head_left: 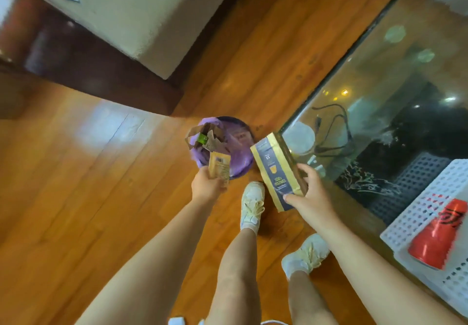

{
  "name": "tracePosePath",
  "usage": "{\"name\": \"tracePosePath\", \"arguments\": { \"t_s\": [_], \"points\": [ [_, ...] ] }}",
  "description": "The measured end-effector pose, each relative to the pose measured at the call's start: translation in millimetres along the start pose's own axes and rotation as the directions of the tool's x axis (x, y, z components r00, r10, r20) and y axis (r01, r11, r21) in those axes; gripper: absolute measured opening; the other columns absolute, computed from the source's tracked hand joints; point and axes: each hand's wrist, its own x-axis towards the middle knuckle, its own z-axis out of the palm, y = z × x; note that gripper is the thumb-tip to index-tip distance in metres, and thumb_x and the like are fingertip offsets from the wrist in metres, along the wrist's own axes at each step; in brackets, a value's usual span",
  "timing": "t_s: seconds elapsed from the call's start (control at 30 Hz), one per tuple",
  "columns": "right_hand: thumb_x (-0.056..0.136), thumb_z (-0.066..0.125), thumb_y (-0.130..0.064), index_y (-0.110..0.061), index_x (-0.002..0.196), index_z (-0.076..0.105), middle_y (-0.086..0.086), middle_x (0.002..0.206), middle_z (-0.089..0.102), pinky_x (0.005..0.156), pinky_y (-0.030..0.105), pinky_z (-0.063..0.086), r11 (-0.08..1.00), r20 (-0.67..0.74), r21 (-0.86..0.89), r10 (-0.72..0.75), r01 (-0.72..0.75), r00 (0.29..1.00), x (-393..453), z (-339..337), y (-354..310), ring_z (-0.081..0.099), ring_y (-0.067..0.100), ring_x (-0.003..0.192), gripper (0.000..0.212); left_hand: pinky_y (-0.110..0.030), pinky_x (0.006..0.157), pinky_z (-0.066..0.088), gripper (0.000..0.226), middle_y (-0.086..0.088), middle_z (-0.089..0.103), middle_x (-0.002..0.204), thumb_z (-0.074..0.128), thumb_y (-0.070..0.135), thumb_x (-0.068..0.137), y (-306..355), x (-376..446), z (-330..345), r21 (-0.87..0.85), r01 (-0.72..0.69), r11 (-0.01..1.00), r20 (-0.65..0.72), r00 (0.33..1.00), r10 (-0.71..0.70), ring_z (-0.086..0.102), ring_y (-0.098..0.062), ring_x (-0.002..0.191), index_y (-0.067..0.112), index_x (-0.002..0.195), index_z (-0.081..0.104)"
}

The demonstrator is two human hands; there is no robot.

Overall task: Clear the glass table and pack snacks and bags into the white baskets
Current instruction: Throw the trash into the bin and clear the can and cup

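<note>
My left hand [206, 185] grips a small tan packet [219, 166] over the near rim of a round bin lined with a purple bag [238, 157]. Brown paper scraps and a green piece [202, 139] lie inside the bin. My right hand [307, 194] holds a long gold-and-navy box [274, 170] by its near end, just off the corner of the glass table [379, 76]. A white perforated basket [430, 208] stands on the glass at the right, with a red cup [438, 236] lying in it.
The wooden floor [88, 172] spreads to the left. A dark wooden sofa base [101, 71] with a pale cushion [141, 12] fills the upper left. My feet in white shoes [252, 205] stand behind the bin. Black cables [331, 132] show through the glass.
</note>
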Motion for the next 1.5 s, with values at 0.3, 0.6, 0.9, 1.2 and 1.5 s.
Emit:
{"name": "tracePosePath", "arguments": {
  "t_s": [0.3,0.6,0.9,1.2,1.5],
  "points": [
    [0.086,0.062,-0.028,-0.019,0.127,0.042,0.005,0.119,0.058,0.073,0.027,0.047,0.949,-0.06,-0.314,-0.062,0.04,0.996,38,84,-26,0.057,0.019,0.097,0.047,-0.022,0.052,0.056,0.024,-0.007,0.062,0.09,0.056,-0.002,0.081,-20,40,-30,0.057,0.057,0.997,0.002,0.998,-0.058,0.063,-0.019,0.063,0.009,0.102,0.059],
    [0.09,0.055,-0.027,-0.021,0.143,0.03,0.008,0.146,0.04,0.101,0.038,0.037,0.94,0.066,-0.339,0.073,-0.046,0.995,63,82,-46,0.04,0.025,0.132,0.059,-0.03,0.075,0.049,0.044,-0.008,0.06,0.121,0.053,0.009,0.089,-14,48,-37,-0.003,0.015,1.0,-0.025,1.0,-0.015,0.058,-0.022,0.093,0.013,0.132,0.045],
    [0.09,0.05,-0.012,-0.017,0.116,0.058,0.007,0.106,0.066,0.088,0.034,0.049,0.991,0.004,-0.129,0.033,-0.033,0.999,12,19,-60,0.062,0.018,0.094,0.028,-0.029,0.075,0.05,0.026,-0.009,0.064,0.104,0.049,-0.001,0.087,25,-16,-41,-0.015,-0.107,0.994,0.129,0.986,0.108,0.061,-0.02,0.088,0.01,0.109,0.059],
    [0.088,0.051,-0.006,-0.02,0.095,0.06,0.001,0.087,0.066,0.057,0.009,0.045,0.977,-0.208,0.207,-0.002,0.046,0.978,-61,-99,-14,0.062,0.01,0.073,0.019,-0.016,0.056,0.046,0.03,0.003,0.063,0.072,0.051,-0.003,0.085,72,-118,47,0.054,-0.342,0.938,0.309,0.899,0.31,0.058,-0.007,0.058,0.025,0.081,0.061],
    [0.087,0.052,-0.005,-0.029,0.082,0.061,0.002,0.084,0.068,0.072,0.029,0.05,0.914,-0.462,0.405,0.189,0.017,0.867,-157,-234,117,0.064,0.017,0.078,0.026,-0.017,0.058,0.05,0.024,0.0,0.063,0.075,0.044,-0.002,0.091,64,-237,226,0.079,-0.428,0.9,0.45,0.821,0.351,0.059,-0.012,0.066,0.014,0.095,0.061]
  ]
}}
